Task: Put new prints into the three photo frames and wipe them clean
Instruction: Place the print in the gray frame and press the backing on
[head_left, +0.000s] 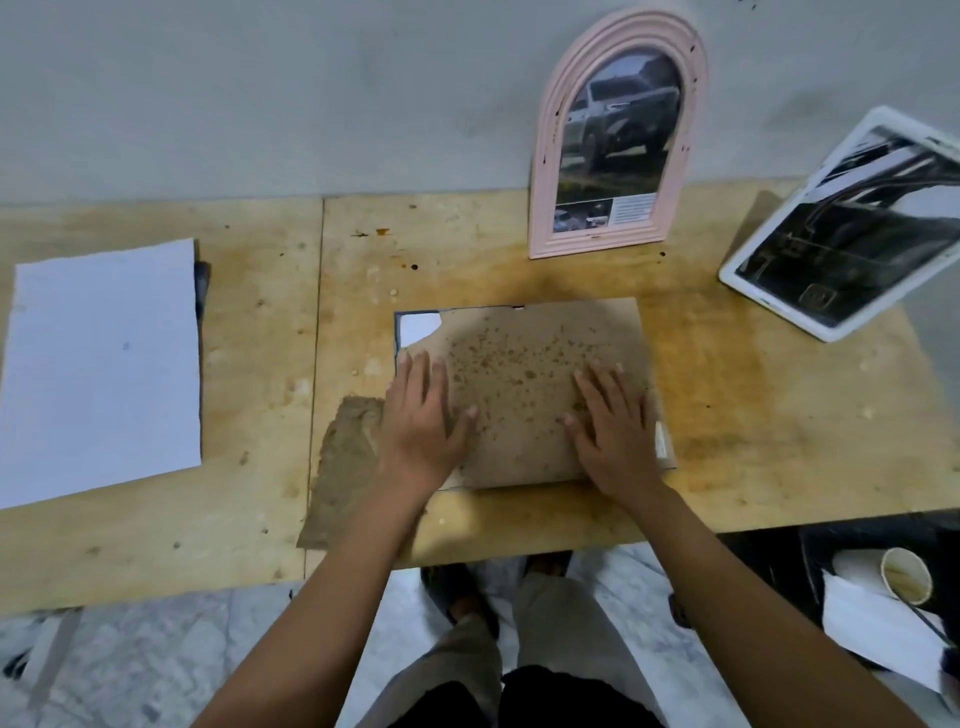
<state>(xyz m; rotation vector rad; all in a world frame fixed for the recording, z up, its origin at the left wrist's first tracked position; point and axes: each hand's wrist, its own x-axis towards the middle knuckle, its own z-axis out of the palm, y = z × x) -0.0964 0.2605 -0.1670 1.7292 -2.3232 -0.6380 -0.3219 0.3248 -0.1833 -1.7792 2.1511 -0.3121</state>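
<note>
A photo frame lies face down in the middle of the plywood table (753, 395), its speckled brown backing board (524, 364) on top. The board's far left corner is broken off and white paper (415, 326) shows through there. My left hand (423, 415) presses flat on the board's left side and my right hand (615, 421) presses flat on its right side, fingers straight. A pink arched frame (618, 140) with a car print leans against the wall behind. A white rectangular frame (852, 228) with a dark print stands tilted at the far right.
A white sheet (104, 364) lies at the left of the table, a dark object peeking out behind it. A torn brown board piece (345, 467) rests by my left wrist. Below the table's right edge are a paper cup (906, 577) and white papers.
</note>
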